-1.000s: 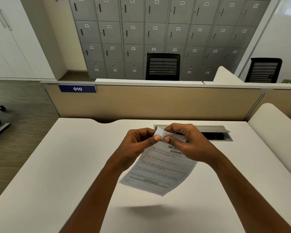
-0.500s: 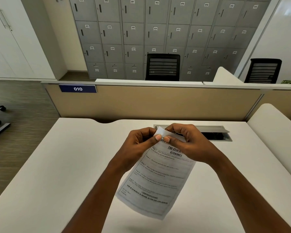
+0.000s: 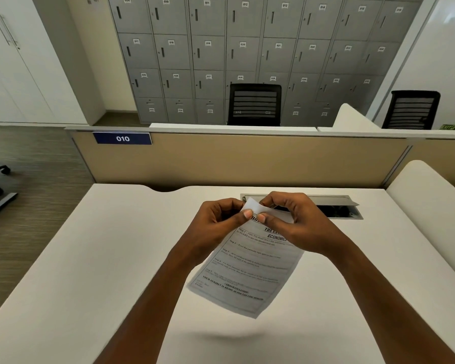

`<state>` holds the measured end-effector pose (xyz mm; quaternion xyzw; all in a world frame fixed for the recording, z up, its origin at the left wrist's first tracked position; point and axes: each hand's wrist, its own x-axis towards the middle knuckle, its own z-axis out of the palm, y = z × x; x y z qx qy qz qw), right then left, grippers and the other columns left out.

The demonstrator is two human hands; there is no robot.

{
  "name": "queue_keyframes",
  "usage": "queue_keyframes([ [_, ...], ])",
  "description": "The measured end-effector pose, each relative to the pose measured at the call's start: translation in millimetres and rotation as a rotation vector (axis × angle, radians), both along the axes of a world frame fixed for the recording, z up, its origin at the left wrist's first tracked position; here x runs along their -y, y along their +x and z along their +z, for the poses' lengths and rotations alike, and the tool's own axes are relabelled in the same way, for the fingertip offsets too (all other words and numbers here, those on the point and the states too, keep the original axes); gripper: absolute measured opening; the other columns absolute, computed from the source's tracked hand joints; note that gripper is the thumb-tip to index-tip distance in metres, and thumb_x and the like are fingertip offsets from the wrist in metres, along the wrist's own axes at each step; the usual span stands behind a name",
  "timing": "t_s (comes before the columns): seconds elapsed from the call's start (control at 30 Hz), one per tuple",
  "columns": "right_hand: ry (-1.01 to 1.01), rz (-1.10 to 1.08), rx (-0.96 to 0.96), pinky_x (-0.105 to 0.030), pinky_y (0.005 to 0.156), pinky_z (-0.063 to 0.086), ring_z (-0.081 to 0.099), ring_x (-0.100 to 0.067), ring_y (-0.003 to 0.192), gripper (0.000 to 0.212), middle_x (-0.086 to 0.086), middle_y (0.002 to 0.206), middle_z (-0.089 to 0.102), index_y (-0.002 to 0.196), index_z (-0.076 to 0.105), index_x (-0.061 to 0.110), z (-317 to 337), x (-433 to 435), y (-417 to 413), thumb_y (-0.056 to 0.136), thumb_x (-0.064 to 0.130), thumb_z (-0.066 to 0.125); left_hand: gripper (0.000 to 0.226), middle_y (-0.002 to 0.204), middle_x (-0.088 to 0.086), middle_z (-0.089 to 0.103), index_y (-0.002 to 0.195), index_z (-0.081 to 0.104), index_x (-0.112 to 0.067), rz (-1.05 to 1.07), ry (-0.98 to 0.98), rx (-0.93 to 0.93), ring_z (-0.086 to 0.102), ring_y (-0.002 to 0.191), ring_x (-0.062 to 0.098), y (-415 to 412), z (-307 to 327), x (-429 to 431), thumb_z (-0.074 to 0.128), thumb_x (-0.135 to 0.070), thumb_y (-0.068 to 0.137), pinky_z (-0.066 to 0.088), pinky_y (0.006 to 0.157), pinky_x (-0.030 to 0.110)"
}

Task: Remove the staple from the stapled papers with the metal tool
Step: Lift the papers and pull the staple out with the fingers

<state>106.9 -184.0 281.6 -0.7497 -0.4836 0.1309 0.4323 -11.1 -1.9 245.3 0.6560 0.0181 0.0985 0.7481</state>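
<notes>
The stapled papers (image 3: 250,269), printed with black text, hang in the air above the white desk (image 3: 90,258). My left hand (image 3: 216,222) pinches their top left corner between thumb and fingers. My right hand (image 3: 297,222) pinches the same top edge just to the right, where the corner is folded back and shows its white underside. The two thumbs almost touch. I cannot see the staple or any metal tool; my fingers hide that corner.
A grey cable hatch (image 3: 334,206) is set into the desk behind my right hand. A beige partition (image 3: 247,158) with a blue 010 sign (image 3: 122,138) closes the far edge. A white side panel (image 3: 431,206) stands on the right. Lockers and black chairs lie beyond.
The lower end of the papers swung down toward me and has now swung back up, away from me. Both hands stayed pinched at the top corner.
</notes>
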Motion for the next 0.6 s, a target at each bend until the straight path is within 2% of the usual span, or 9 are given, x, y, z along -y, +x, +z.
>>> queue_keyframes([
  [0.1, 0.009, 0.012, 0.008, -0.026, 0.068, 0.054, 0.067, -0.017, 0.085, 0.005, 0.009, 0.091, 0.073, 0.097, 0.071, 0.021, 1.2, 0.8, -0.5, 0.095, 0.025, 0.068, 0.025, 0.101, 0.014, 0.077, 0.106, 0.076, -0.012, 0.001, -0.005, 0.009, 0.075, 0.092, 0.031, 0.3, 1.2, 0.6, 0.07, -0.033, 0.094, 0.061, 0.077, 0.033],
  [0.17, 0.017, 0.027, 0.003, -0.024, 0.067, 0.054, 0.067, -0.018, 0.086, 0.005, 0.008, 0.092, 0.073, 0.098, 0.071, 0.02, 2.6, 0.9, -1.5, 0.095, 0.024, 0.068, 0.023, 0.103, 0.016, 0.077, 0.107, 0.075, -0.009, 0.005, 0.001, 0.012, 0.075, 0.093, 0.032, 0.4, 1.4, 0.7, 0.068, -0.028, 0.096, 0.061, 0.077, 0.034],
  [0.3, 0.025, 0.043, -0.018, -0.032, 0.071, 0.058, 0.069, -0.02, 0.088, 0.009, 0.003, 0.094, 0.074, 0.1, 0.071, 0.016, 5.1, 1.0, -2.5, 0.095, 0.022, 0.068, 0.02, 0.102, 0.015, 0.077, 0.107, 0.076, -0.012, 0.002, 0.008, 0.021, 0.075, 0.093, 0.032, -0.8, 2.4, 1.5, 0.066, -0.026, 0.097, 0.062, 0.077, 0.034],
  [0.43, 0.043, 0.045, -0.085, -0.035, 0.071, 0.057, 0.07, -0.021, 0.084, 0.007, -0.001, 0.092, 0.074, 0.098, 0.07, 0.013, 6.2, 1.0, -4.3, 0.095, 0.019, 0.069, 0.021, 0.102, 0.011, 0.078, 0.107, 0.076, -0.019, 0.011, 0.044, 0.028, 0.076, 0.093, 0.032, -2.5, 4.1, 2.8, 0.067, -0.033, 0.095, 0.064, 0.08, 0.039],
  [0.6, 0.01, 0.009, 0.009, -0.041, 0.074, 0.059, 0.068, -0.021, 0.087, 0.007, 0.001, 0.094, 0.073, 0.101, 0.071, 0.015, 5.3, -0.2, -4.5, 0.095, 0.019, 0.069, 0.018, 0.102, 0.011, 0.077, 0.107, 0.075, -0.021, -0.012, 0.087, 0.049, 0.075, 0.095, 0.031, -3.6, 5.5, 3.8, 0.064, -0.032, 0.098, 0.063, 0.081, 0.039],
])
